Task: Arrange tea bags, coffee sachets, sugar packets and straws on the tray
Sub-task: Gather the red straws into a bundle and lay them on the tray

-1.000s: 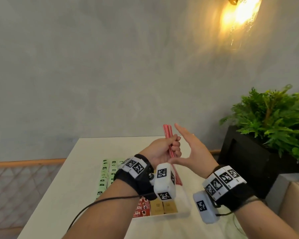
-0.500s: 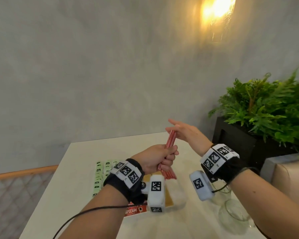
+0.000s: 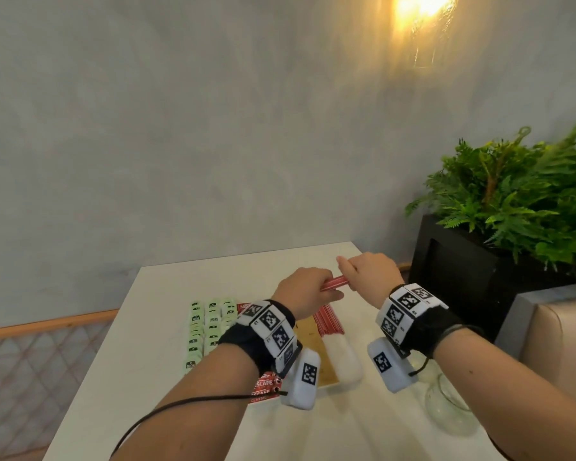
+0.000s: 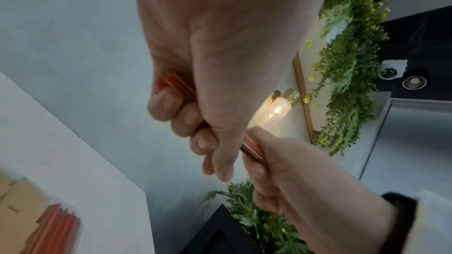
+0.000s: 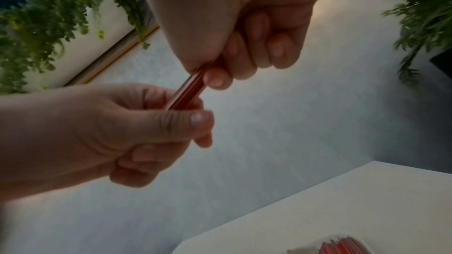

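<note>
A small bundle of red straws (image 3: 334,283) lies nearly level in the air above the tray (image 3: 348,364). My left hand (image 3: 308,289) grips its left part and my right hand (image 3: 368,272) grips its right end, as the left wrist view shows for the bundle (image 4: 252,149) and the right wrist view for the same straws (image 5: 189,89). On the tray lie rows of green tea bags (image 3: 210,324), red coffee sachets (image 3: 263,389), brown sugar packets (image 3: 316,347) and a pile of red straws (image 3: 328,322).
The tray sits on a white table (image 3: 140,344) against a grey wall. Clear glass vessels (image 3: 449,404) stand at the table's right edge. A black planter (image 3: 459,277) with a fern and a beige seat (image 3: 562,331) are to the right.
The bundle has swung from upright to nearly level and dropped lower. My right hand, open beside it a second ago, now closes on its right end.
</note>
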A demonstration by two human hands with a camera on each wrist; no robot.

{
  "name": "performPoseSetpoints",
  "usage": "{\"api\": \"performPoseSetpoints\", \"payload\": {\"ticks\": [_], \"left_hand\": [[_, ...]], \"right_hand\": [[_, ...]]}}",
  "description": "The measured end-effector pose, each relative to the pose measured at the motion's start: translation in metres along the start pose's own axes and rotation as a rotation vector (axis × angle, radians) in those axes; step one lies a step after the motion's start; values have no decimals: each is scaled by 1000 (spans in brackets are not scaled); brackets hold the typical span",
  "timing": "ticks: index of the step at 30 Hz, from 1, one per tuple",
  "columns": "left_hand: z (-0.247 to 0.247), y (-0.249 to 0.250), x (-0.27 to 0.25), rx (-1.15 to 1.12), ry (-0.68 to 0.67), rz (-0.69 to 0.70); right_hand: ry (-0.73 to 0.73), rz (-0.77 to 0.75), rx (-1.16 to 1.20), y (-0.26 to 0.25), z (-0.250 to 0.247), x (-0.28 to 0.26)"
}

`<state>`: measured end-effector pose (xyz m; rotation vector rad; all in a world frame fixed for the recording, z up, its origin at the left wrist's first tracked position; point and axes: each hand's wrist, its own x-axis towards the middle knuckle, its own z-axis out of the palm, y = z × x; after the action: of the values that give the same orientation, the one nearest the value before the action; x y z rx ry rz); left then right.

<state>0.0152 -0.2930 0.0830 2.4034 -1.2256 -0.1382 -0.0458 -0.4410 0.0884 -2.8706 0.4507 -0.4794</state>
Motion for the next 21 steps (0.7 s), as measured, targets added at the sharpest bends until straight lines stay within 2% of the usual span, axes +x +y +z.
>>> {"api": "performPoseSetpoints", "payload": {"ticks": [2, 5, 8, 11, 13, 15, 16, 19, 21], "left_hand": [[1, -11, -2, -246, 43, -95], [2, -20, -10, -884, -20, -323], [5, -23, -4, -1337, 112, -510], [11, -19, 9, -1641, 182, -589], [15, -14, 18, -1685, 187, -610], [19, -9, 22, -1596, 163, -587], [22, -8, 22, -1503, 106, -558], [30, -12, 15, -1058, -282, -363], [40, -15, 13, -863, -422, -233]], "right_hand": [[69, 70, -3, 8, -1, 2], [115, 114, 2, 26, -5, 0], [117, 121, 15, 34, -4, 1], [107, 109, 33, 28, 4, 2], [89, 84, 48, 21, 12, 2], [87, 84, 83, 19, 16, 6], [94, 89, 106, 21, 17, 9], [72, 70, 137, 31, 15, 17], [28, 48, 139, 35, 17, 22]]}}
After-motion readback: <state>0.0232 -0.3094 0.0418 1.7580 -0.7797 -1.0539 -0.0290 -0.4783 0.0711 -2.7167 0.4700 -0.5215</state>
